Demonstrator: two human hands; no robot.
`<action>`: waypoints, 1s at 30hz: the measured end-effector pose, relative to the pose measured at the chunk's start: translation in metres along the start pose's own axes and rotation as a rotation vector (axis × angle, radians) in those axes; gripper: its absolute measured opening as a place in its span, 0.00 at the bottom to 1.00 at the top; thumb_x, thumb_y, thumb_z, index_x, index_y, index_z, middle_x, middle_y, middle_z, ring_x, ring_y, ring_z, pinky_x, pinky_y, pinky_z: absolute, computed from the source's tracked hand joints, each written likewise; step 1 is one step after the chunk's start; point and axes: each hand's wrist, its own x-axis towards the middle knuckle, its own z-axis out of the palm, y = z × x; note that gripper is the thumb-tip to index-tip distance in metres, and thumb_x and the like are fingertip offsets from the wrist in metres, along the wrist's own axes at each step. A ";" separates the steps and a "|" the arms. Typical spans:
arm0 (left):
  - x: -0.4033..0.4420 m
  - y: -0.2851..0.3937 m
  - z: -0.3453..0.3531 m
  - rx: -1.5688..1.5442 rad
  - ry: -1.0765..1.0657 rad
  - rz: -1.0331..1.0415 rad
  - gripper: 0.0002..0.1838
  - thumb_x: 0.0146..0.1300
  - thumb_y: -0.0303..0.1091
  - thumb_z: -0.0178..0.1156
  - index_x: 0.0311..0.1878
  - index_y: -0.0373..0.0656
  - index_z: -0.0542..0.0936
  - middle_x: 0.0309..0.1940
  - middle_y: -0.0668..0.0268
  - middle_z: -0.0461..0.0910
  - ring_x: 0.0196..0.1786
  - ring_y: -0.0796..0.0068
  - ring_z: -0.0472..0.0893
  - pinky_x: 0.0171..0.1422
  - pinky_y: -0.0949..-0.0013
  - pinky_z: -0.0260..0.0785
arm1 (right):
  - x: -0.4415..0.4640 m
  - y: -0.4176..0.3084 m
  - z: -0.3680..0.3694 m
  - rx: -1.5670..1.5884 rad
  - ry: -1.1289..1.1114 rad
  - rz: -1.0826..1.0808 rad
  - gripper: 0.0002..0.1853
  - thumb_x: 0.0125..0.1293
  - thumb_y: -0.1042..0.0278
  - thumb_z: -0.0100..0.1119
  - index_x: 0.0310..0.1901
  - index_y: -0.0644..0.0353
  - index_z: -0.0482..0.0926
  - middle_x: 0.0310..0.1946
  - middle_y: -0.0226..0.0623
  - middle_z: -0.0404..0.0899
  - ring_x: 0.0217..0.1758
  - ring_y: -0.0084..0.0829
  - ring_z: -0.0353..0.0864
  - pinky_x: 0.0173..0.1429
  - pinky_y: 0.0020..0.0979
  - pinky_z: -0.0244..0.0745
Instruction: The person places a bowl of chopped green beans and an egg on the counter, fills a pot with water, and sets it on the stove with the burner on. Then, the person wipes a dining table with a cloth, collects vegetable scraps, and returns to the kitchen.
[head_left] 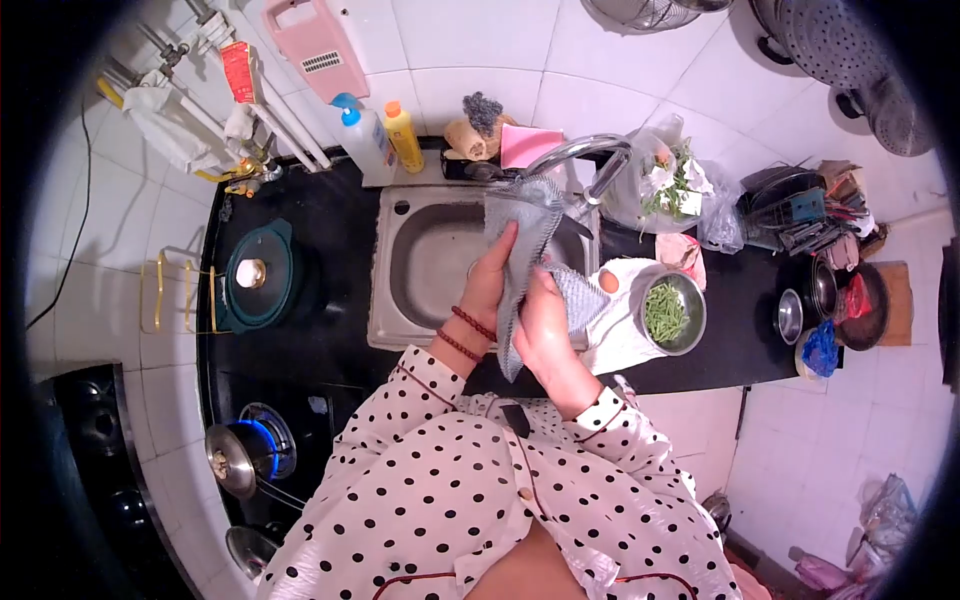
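Note:
Over the front right of the steel sink (378, 300), both hands hold a grey dishcloth (530, 210) with a dark stitched edge. My left hand (487, 280), with red bead bracelets at the wrist, grips it with the thumb lying along its face. My right hand (545, 325) is closed on the lower fold, and a checked corner hangs out to the right. A dark pointed shape (577, 227) shows beside the cloth near the faucet (600, 180); I cannot tell whether the cloth is around part of it. The fingers behind the cloth are hidden.
A steel bowl of green beans (665, 312) stands on the right, beside a white cloth (625, 335) and an egg (609, 281). Left are a lidded green pot (258, 275) and a small pan (232, 460) at a lit burner (268, 445). Bottles (403, 135) stand behind the sink.

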 end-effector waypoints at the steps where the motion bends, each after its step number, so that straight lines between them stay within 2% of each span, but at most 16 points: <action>1: 0.006 -0.004 -0.014 0.052 0.074 0.039 0.19 0.68 0.45 0.53 0.54 0.42 0.76 0.49 0.64 0.79 0.51 0.71 0.78 0.57 0.68 0.70 | 0.003 0.004 -0.001 -0.222 -0.053 -0.104 0.25 0.71 0.70 0.42 0.67 0.66 0.57 0.64 0.45 0.64 0.68 0.36 0.62 0.71 0.30 0.52; 3: 0.010 -0.024 -0.054 0.088 0.049 0.271 0.21 0.68 0.46 0.52 0.58 0.43 0.73 0.55 0.63 0.74 0.58 0.69 0.73 0.62 0.66 0.65 | 0.000 0.002 0.003 -0.769 -0.165 -0.493 0.22 0.69 0.74 0.44 0.64 0.67 0.62 0.63 0.49 0.65 0.68 0.38 0.62 0.69 0.31 0.55; 6: 0.005 -0.035 -0.063 0.204 0.037 0.293 0.29 0.67 0.49 0.52 0.66 0.43 0.65 0.65 0.63 0.64 0.68 0.66 0.61 0.71 0.62 0.52 | -0.023 -0.018 0.004 -1.110 -0.380 -0.767 0.21 0.68 0.75 0.47 0.63 0.65 0.65 0.63 0.53 0.64 0.68 0.38 0.61 0.68 0.34 0.58; 7: 0.005 -0.032 -0.057 0.358 0.003 0.247 0.29 0.67 0.49 0.51 0.66 0.43 0.65 0.64 0.62 0.65 0.68 0.65 0.61 0.72 0.61 0.51 | -0.035 -0.029 0.009 -1.089 -0.361 -0.872 0.18 0.70 0.71 0.44 0.59 0.63 0.70 0.62 0.44 0.66 0.63 0.32 0.66 0.64 0.34 0.61; 10: 0.006 -0.017 -0.037 0.816 -0.099 0.102 0.30 0.67 0.51 0.50 0.66 0.41 0.63 0.62 0.62 0.66 0.69 0.62 0.60 0.73 0.59 0.48 | -0.031 -0.023 -0.029 -0.631 -0.056 -0.504 0.17 0.72 0.61 0.46 0.58 0.57 0.71 0.63 0.38 0.64 0.63 0.32 0.66 0.64 0.35 0.62; 11: 0.004 -0.011 -0.023 0.967 -0.134 0.050 0.31 0.68 0.51 0.49 0.66 0.41 0.62 0.62 0.61 0.67 0.69 0.61 0.60 0.74 0.58 0.47 | -0.020 -0.024 -0.041 -0.270 0.015 -0.201 0.18 0.72 0.56 0.45 0.57 0.56 0.71 0.62 0.36 0.66 0.63 0.30 0.66 0.64 0.34 0.62; 12: 0.002 -0.012 -0.007 1.301 -0.153 0.214 0.30 0.66 0.50 0.51 0.64 0.40 0.63 0.61 0.60 0.67 0.68 0.59 0.61 0.73 0.56 0.49 | -0.010 -0.024 -0.050 0.092 0.083 0.100 0.20 0.72 0.50 0.44 0.56 0.54 0.71 0.60 0.33 0.67 0.63 0.29 0.66 0.65 0.34 0.62; 13: -0.002 -0.012 0.013 1.634 -0.117 0.395 0.30 0.65 0.49 0.54 0.63 0.39 0.65 0.60 0.59 0.68 0.67 0.57 0.63 0.72 0.55 0.50 | -0.010 -0.021 -0.046 0.302 0.042 0.103 0.25 0.72 0.43 0.39 0.55 0.54 0.71 0.52 0.32 0.73 0.57 0.23 0.69 0.60 0.34 0.66; 14: -0.006 -0.019 0.043 2.114 -0.048 0.840 0.29 0.62 0.47 0.58 0.60 0.38 0.68 0.59 0.56 0.69 0.65 0.53 0.66 0.69 0.52 0.55 | -0.024 -0.020 -0.047 0.403 -0.016 0.115 0.26 0.72 0.44 0.35 0.58 0.56 0.69 0.52 0.31 0.71 0.56 0.22 0.68 0.59 0.32 0.66; 15: -0.008 -0.020 0.056 1.984 0.008 1.028 0.21 0.60 0.43 0.60 0.51 0.40 0.74 0.55 0.57 0.72 0.63 0.58 0.68 0.67 0.59 0.57 | -0.028 -0.019 -0.049 0.467 -0.050 0.125 0.26 0.72 0.44 0.35 0.57 0.56 0.69 0.51 0.31 0.71 0.56 0.22 0.68 0.59 0.32 0.66; 18: -0.011 -0.006 0.076 1.631 -0.255 1.048 0.22 0.59 0.44 0.61 0.50 0.39 0.74 0.52 0.58 0.75 0.58 0.58 0.73 0.62 0.59 0.63 | -0.022 -0.025 -0.050 0.479 -0.041 0.102 0.24 0.72 0.46 0.37 0.57 0.56 0.69 0.50 0.31 0.72 0.54 0.22 0.69 0.58 0.30 0.67; 19: -0.009 -0.011 0.084 1.331 -0.238 1.023 0.16 0.64 0.45 0.56 0.41 0.41 0.74 0.33 0.65 0.78 0.40 0.66 0.79 0.45 0.68 0.71 | -0.017 -0.027 -0.050 0.475 -0.037 0.090 0.24 0.72 0.47 0.37 0.57 0.56 0.69 0.50 0.31 0.72 0.54 0.22 0.69 0.58 0.30 0.67; 22: 0.011 -0.019 0.050 -0.201 -0.472 -0.200 0.15 0.70 0.45 0.50 0.31 0.46 0.70 0.16 0.73 0.66 0.22 0.80 0.70 0.28 0.78 0.62 | -0.005 -0.031 -0.052 0.446 -0.021 0.050 0.22 0.72 0.49 0.39 0.56 0.56 0.69 0.49 0.30 0.73 0.52 0.22 0.70 0.57 0.29 0.68; 23: 0.010 -0.025 0.053 -0.265 -0.327 -0.247 0.18 0.73 0.47 0.44 0.26 0.50 0.65 0.12 0.80 0.54 0.15 0.87 0.55 0.20 0.81 0.49 | -0.002 -0.032 -0.053 0.444 -0.011 0.042 0.22 0.72 0.50 0.39 0.56 0.56 0.69 0.49 0.30 0.73 0.52 0.22 0.71 0.56 0.28 0.68; 27: 0.010 -0.038 0.049 -0.046 -0.150 -0.183 0.18 0.73 0.47 0.44 0.26 0.49 0.66 0.12 0.79 0.57 0.13 0.85 0.57 0.18 0.80 0.50 | -0.004 -0.029 -0.051 0.415 0.006 0.010 0.20 0.72 0.52 0.41 0.56 0.56 0.70 0.47 0.30 0.73 0.50 0.22 0.72 0.55 0.27 0.69; 30: 0.008 -0.042 0.052 0.551 0.022 0.027 0.18 0.71 0.48 0.47 0.27 0.48 0.67 0.13 0.80 0.61 0.14 0.84 0.59 0.19 0.79 0.50 | -0.012 -0.018 -0.047 0.392 0.020 0.006 0.18 0.72 0.54 0.42 0.55 0.57 0.70 0.46 0.30 0.74 0.49 0.23 0.73 0.54 0.25 0.70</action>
